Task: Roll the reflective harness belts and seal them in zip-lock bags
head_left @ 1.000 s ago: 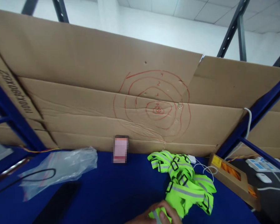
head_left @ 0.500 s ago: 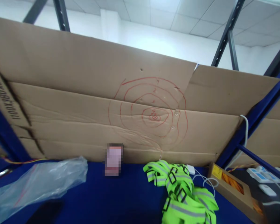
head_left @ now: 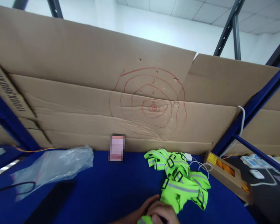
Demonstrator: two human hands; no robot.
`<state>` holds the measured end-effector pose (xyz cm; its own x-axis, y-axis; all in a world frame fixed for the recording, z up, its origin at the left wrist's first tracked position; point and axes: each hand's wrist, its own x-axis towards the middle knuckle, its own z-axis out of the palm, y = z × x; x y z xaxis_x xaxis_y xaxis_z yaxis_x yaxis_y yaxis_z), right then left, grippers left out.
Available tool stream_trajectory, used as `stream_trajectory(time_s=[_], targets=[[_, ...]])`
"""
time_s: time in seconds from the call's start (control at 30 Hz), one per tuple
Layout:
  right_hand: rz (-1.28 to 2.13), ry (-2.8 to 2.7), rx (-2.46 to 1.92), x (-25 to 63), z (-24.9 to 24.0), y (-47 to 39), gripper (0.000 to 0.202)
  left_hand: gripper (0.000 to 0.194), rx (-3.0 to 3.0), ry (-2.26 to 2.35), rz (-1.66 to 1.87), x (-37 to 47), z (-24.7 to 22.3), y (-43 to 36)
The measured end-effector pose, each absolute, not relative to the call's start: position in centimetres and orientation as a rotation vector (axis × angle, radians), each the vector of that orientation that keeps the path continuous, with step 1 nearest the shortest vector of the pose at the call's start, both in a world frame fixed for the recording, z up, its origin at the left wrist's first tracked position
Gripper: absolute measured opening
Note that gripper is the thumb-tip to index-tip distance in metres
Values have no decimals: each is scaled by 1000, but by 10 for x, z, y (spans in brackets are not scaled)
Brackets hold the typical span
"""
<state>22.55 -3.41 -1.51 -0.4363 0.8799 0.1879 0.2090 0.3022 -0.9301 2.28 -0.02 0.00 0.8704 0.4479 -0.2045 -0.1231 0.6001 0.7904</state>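
At the bottom edge, my left hand (head_left: 143, 209) and my right hand (head_left: 163, 211) are close together, cut off by the frame. Both have fingers curled around a neon-green reflective strap (head_left: 145, 220) with a grey stripe, mostly hidden by the hands. Just beyond them lies a heap of neon-green reflective straps (head_left: 184, 189) with grey bands and black buckles, on the blue tabletop (head_left: 100, 193). Whether the held strap joins the heap, I cannot tell.
A clear plastic bag (head_left: 58, 165) and a dark flat object (head_left: 52, 202) lie left. A blurred-out pink phone-like object (head_left: 117, 148) leans against the cardboard panel (head_left: 67, 99), which bears red rings. An orange-filled carton (head_left: 226, 174) and a white mouse (head_left: 257, 174) are right.
Both hands have come into view at the bottom, with a green reflective strap in them. The view has tilted down somewhat, so the scene sits higher.
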Motion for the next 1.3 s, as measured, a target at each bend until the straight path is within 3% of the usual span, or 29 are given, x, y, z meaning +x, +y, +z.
stream_trajectory(time_s=[0.07,0.13,0.23,0.4,0.7,0.97,1.3], targets=[[1062,-1844,-972,225,3,-44,43,105,993,414,352,19,11,-4],[1046,-1942,-968,225,22,-53,45,101,1118,509,395,18,24,-9],[1042,-2033,-874,226,38,-58,55,111,1225,547,375,19,35,-15],[1160,-1969,-821,226,32,-57,69,102,1258,678,424,23,33,-21],[934,-1663,-1009,233,27,-47,40,90,851,687,633,31,36,-9],[655,-1391,-1162,245,19,-31,42,74,1089,650,605,17,34,8],[468,-1586,-1143,233,29,-56,23,76,1087,630,469,28,30,-14]])
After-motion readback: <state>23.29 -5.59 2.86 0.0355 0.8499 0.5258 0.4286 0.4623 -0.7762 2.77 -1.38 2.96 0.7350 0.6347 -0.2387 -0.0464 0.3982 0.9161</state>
